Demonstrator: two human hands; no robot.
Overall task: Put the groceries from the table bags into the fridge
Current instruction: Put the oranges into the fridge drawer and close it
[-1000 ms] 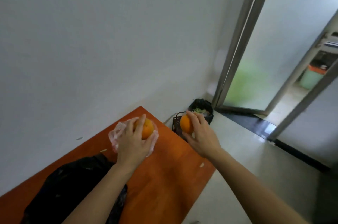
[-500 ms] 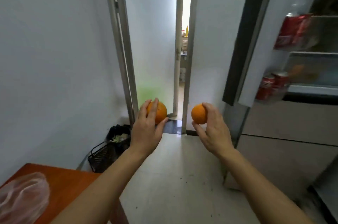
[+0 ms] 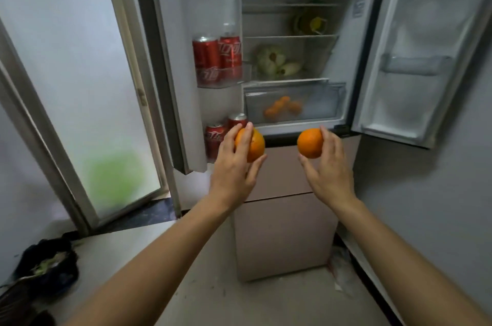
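both arms reach forward, left hand (image 3: 234, 168) and right hand (image 3: 328, 165) raised, fingers curled in a grip.

White script logos on red cans (image 3: 217, 55), too blurred to read.

Home kitchen, by every sign. At twelve o'clock, a multi-door fridge (image 3: 290, 64) with both upper doors swung wide and pinkish drawer fronts (image 3: 285, 235) below. Red soda cans (image 3: 217, 55) in the left door's rack, more cans (image 3: 215, 137) in the rack beneath. Wire shelves inside with a pale leafy vegetable (image 3: 271, 59) and something yellow above it, too blurred to name. Clear crisper drawer (image 3: 295, 103) with small orange fruit (image 3: 282, 108). At ten o'clock, a frosted-glass door (image 3: 87, 101) in a metal frame. At eight o'clock, low on the pale tiled floor, a bin lined with a black bag (image 3: 48, 264) and topped with green scraps.
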